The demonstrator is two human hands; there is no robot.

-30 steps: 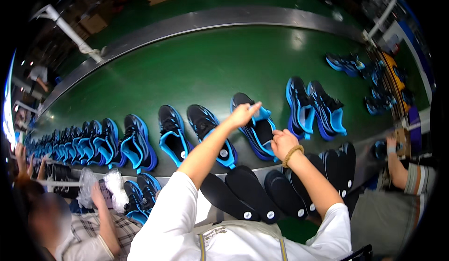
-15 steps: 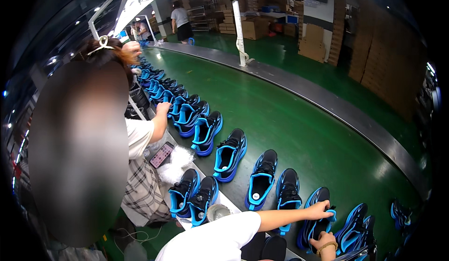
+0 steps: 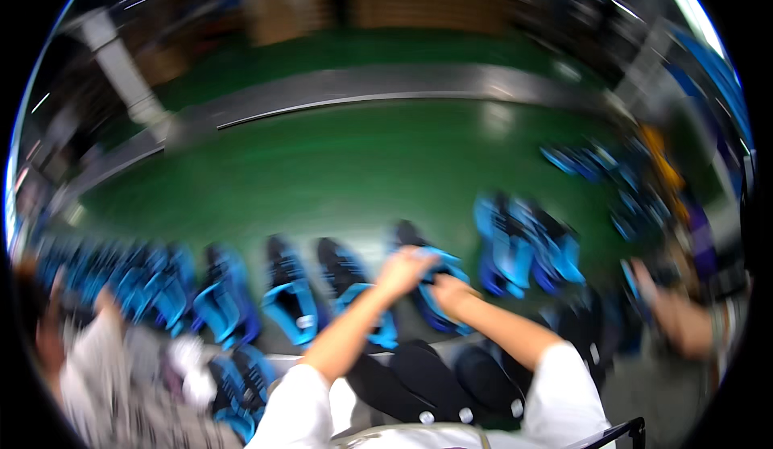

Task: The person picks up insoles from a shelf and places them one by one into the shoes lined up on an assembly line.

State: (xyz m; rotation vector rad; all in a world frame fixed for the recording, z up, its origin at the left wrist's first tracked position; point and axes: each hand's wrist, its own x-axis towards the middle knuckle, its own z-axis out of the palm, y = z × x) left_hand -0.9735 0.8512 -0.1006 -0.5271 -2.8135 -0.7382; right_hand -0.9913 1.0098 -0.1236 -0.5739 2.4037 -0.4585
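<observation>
A black and blue sneaker (image 3: 407, 233) stands on the green belt in front of me, its toe pointing away. My left hand (image 3: 409, 267) is closed on its upper near the opening. My right hand (image 3: 452, 296) is closed on the side of the opening, just nearer to me. Motion blur hides the exact finger placement. Left of it stand further sneakers (image 3: 291, 300) of the same kind. Close by on the right is another pair (image 3: 515, 244). Several black insoles (image 3: 439, 380) lie along the near edge, below my forearms.
A long row of sneakers (image 3: 153, 280) runs off to the left, beside a co-worker's arm (image 3: 101, 328). At right, another person's hand (image 3: 676, 316) holds something blurred. More sneakers (image 3: 592, 163) sit at the far right. A grey metal rail (image 3: 338, 86) borders the belt's far side.
My view has swung to the right, bringing the held sneaker to the middle. Both hands stay on that sneaker. The insoles and the person on the right have come into sight.
</observation>
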